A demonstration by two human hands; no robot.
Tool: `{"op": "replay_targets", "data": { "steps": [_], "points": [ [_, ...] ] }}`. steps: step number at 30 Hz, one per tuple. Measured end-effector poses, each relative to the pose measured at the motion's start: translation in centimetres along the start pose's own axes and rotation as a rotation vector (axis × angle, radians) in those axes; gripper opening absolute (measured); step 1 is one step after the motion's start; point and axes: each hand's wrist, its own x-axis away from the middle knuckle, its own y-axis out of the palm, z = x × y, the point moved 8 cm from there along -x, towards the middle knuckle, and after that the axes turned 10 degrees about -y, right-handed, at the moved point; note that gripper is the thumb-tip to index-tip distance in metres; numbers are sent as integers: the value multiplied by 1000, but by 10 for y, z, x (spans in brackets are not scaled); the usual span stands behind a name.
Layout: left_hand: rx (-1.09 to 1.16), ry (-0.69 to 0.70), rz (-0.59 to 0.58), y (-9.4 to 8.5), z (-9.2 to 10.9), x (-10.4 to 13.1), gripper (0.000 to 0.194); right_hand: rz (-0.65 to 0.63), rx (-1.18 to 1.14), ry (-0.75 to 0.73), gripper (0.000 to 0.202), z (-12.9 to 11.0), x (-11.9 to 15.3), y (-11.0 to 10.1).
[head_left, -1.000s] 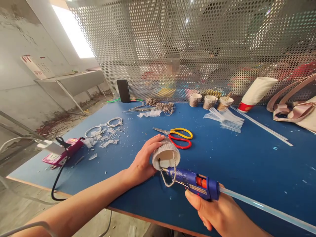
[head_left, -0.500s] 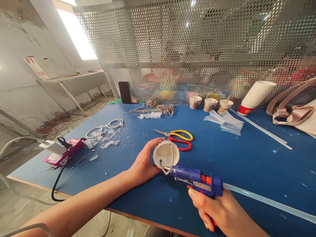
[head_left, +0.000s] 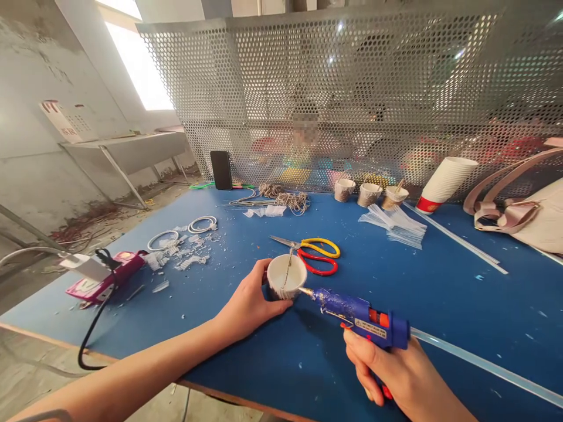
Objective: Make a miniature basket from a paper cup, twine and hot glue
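My left hand (head_left: 251, 299) is wrapped round a small white cup (head_left: 287, 276) near the middle of the blue table (head_left: 246, 363). A twisted cord crosses the cup's opening. On the right, my right hand (head_left: 387, 366) grips a blue glue gun (head_left: 360, 316) with a long clear glue stick (head_left: 484, 364) sticking out of its back. The gun's nozzle points left, close to the cup's rim. Just behind the cup lie scissors (head_left: 319, 255) with one yellow and one red handle.
Pink power strip (head_left: 108, 281), white rings (head_left: 162, 240) and plastic scraps lie left. Twine (head_left: 294, 201) and a phone (head_left: 221, 170) are behind; small cups (head_left: 369, 194), mesh strips (head_left: 393, 225), stacked paper cups (head_left: 448, 181) and a bag (head_left: 536, 214) stand right. A perforated screen (head_left: 272, 76) rises behind.
The glue gun's nozzle has moved back from the cup's opening to just outside its rim. The cup has been turned more upright in my left hand, and the cord now runs across toward its far rim.
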Motion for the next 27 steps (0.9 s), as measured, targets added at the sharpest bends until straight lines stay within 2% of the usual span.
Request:
{"op": "replay_targets", "data": {
  "steps": [5, 9, 11, 13, 16, 18, 20, 27],
  "points": [
    [-51, 8, 55, -5, 0, 3, 57, -35, 2, -35, 52, -1, -3, 1],
    [-67, -16, 23, -4, -5, 6, 77, -61, 5, -39, 51, -3, -6, 1],
    [-72, 20, 22, -8, -4, 9, 83, -74, 4, -28, 49, -4, -7, 1],
    [-81, 97, 46, -16, 2, 12, 74, -76, 1, -19, 47, -6, -8, 0],
    [-94, 243, 93, -30, 17, 17, 44, -76, -14, 0, 44, -10, -9, -1],
    [-109, 318, 57, -33, 27, 16, 34, -88, -18, 13, 44, -12, -9, -1],
    [-141, 342, -21, -31, 33, 13, 33, -97, -6, 24, 43, -14, -9, -1],
    [-167, 320, -112, -28, 42, 1, 32, -125, 72, 35, 42, -21, -10, -1]
  ]
}}
